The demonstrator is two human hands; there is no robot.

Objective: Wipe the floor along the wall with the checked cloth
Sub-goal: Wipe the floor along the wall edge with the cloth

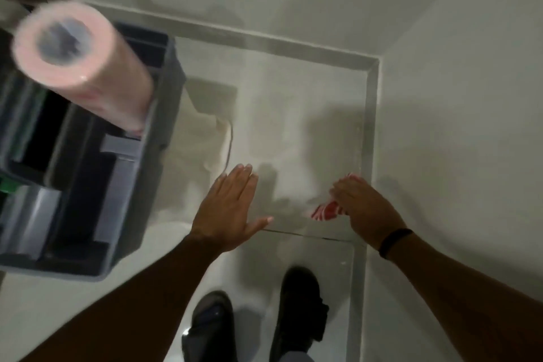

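The red-and-white checked cloth (326,210) lies on the pale floor (293,114) close to the right wall (455,126). My right hand (364,203) presses down on it, covering most of it; only a red edge shows by the thumb and a tip beyond the fingers. My left hand (232,208) hovers over the floor to the left, flat, fingers together, holding nothing. The grey skirting strip (370,126) runs along the wall just right of the cloth. The whole view is motion-blurred.
A grey plastic caddy (117,185) with compartments stands at the left, a pink paper roll (79,67) sticking up from it. A beige rag (199,141) lies on the floor beside the caddy. My two dark shoes (299,308) stand below the hands. The back wall meets the right wall at a corner.
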